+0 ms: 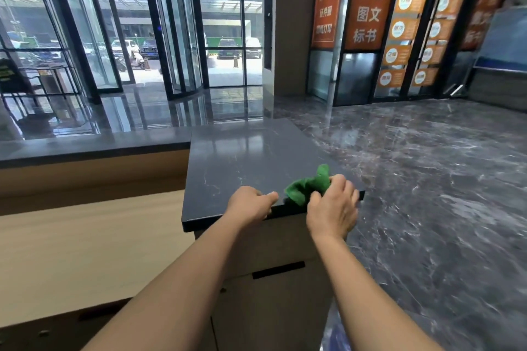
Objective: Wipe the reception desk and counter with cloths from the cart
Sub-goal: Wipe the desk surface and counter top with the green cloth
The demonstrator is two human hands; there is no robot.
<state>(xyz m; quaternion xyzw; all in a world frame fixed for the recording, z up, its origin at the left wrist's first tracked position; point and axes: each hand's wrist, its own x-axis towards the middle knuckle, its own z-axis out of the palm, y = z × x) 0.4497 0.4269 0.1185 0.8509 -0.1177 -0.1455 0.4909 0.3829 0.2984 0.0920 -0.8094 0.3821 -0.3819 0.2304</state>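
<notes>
Right hand [333,208]: clenched on the green cloth [306,186], thumb and fingers bunching it. The cloth lies on the dark counter [242,157], at the near edge towards the near right corner. It is gathered in a lump, not spread flat. In my judgement it is being taken up or regripped, and no wiping stroke is under way.

Left hand [253,204]: it grips the near edge of the counter just left of the cloth, thumb on top, fingers curled over the lip. This is likely a brace to steady the reach.

The counter top beyond the cloth carries nothing to wipe round. The lower wooden desk [85,236] adjoins on the left. A cabinet [271,308] stands beneath the counter. A marble floor [427,179] lies to the right, with a glass door [171,23] and orange banners [370,0] beyond. The cart is not in view.
</notes>
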